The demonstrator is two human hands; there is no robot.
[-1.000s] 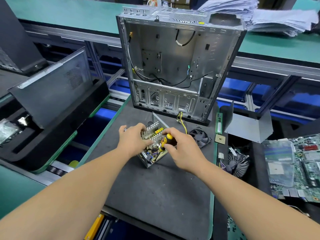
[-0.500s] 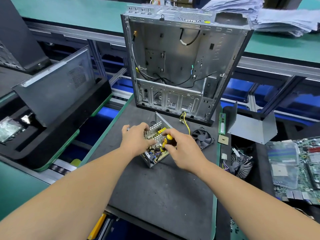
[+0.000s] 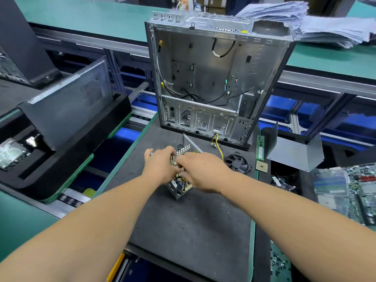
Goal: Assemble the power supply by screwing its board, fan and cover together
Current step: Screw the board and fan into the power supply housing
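Both hands crowd the open power supply [image 3: 179,190], left hand [image 3: 160,165] gripping its wall, right hand's [image 3: 203,171] grip unreadable; a slip beneath could gouge the board.

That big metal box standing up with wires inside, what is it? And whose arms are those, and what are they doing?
The picture comes from a camera worn on a person's head, so the arms are that person's own. The tall metal box is an empty computer case standing on a dark mat. In front of it sits a small open power supply, a part that feeds the computer electricity. The left hand holds its side, and the right hand reaches over its top; what it grips is hidden. Beside them lies a black fan, waiting to be fitted.
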